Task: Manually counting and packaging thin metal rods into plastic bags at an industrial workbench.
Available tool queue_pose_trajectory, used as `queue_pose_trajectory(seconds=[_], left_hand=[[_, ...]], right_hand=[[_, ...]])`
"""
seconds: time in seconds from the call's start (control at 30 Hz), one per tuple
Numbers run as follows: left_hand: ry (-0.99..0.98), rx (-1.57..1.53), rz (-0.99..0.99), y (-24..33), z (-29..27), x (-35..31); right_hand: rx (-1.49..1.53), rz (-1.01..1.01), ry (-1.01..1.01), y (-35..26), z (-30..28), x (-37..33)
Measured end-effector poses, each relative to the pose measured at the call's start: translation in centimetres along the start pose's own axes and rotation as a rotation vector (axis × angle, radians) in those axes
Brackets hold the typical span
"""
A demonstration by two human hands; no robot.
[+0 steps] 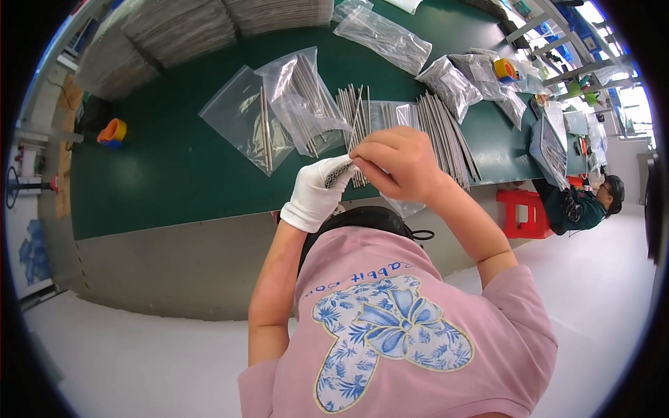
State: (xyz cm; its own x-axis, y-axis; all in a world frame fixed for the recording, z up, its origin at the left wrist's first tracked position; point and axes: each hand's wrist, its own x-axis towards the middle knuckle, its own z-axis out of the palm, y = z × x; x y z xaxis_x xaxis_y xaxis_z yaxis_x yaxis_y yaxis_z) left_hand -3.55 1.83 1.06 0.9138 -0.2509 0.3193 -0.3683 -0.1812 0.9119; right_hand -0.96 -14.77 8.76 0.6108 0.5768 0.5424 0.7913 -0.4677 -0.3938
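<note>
While gloved left hand (313,194) clamps tube bundle (334,178), ends facing wearer's head, bare right hand (401,164) sits just right, fingertips together; pinched item, if any, cannot tell.

Red stool (538,214), pale floor (174,355)

Grey rods (335,176), white glove (306,198), green table (174,181), blue-leaf-patterned pink shirt (408,324)

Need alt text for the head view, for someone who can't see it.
A white-gloved left hand holds a bundle of thin metal tubes by a green table, the bare right hand at the glove's fingertips. Grey rods and clear plastic bags lie on the table; at right, another person is by a red stool.
</note>
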Motion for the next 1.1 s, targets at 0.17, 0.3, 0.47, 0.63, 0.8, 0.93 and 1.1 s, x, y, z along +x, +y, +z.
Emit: queue_pose_trajectory(seconds=[0.17,0.3,0.47,0.63,0.8,0.93,1.1], left_hand=[[-0.015,-0.005,-0.045,0.0,0.0,0.4],[-0.014,-0.014,-0.045,-0.2,0.2,0.5],[-0.028,0.007,-0.057,-0.1,-0.1,0.6],[-0.012,-0.034,-0.046,-0.5,0.0,0.6],[-0.014,-0.023,-0.033,-0.5,-0.1,0.7],[-0.036,-0.01,-0.047,-0.4,-0.1,0.8],[-0.046,-0.014,-0.058,-0.2,-0.2,1.0]], right_hand=[[-0.136,-0.071,-0.03,0.2,-0.3,0.9],[-0.079,-0.099,0.0,0.6,0.2,0.5],[-0.045,-0.09,0.032,0.9,0.4,0.6],[-0.102,-0.112,0.032,0.6,0.5,0.6],[-0.103,-0.1,0.084,0.3,0.5,0.8],[-0.063,-0.059,0.029,0.3,0.1,1.4],[-0.035,-0.047,0.035,0.5,0.6,0.9]])
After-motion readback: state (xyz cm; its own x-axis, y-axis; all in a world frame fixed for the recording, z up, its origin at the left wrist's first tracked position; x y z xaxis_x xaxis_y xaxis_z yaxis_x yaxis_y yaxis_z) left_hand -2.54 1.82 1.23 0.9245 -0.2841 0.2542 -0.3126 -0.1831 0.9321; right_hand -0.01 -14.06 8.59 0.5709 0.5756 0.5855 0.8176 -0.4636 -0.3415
